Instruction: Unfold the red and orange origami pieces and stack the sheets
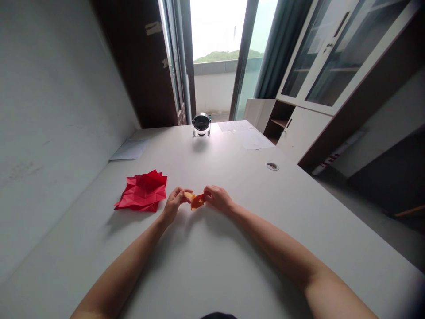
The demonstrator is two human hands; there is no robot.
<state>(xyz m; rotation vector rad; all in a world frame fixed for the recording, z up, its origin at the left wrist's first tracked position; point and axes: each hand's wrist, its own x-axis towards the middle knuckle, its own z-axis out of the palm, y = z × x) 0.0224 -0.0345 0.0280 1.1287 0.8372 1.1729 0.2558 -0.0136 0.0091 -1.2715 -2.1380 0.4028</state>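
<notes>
Just above the white table, both of my hands grip a small folded piece of orange and yellow paper (197,202). My left hand (174,203) pinches its paler yellow end. The darker orange end is between the fingertips of my right hand (216,196). Creases and an angled flap show in the middle of the paper, though its exact folded shape is too small to make out. To the left of my left hand lies a stack of creased red paper (142,191), its corners pointing out unevenly.
A round silver and black device (201,124) stands at the table's far edge. White sheets (255,139) lie far right, more papers (129,149) far left by the wall. A ring-edged cable hole (272,166) is near the right edge. A cabinet (315,75) stands beyond.
</notes>
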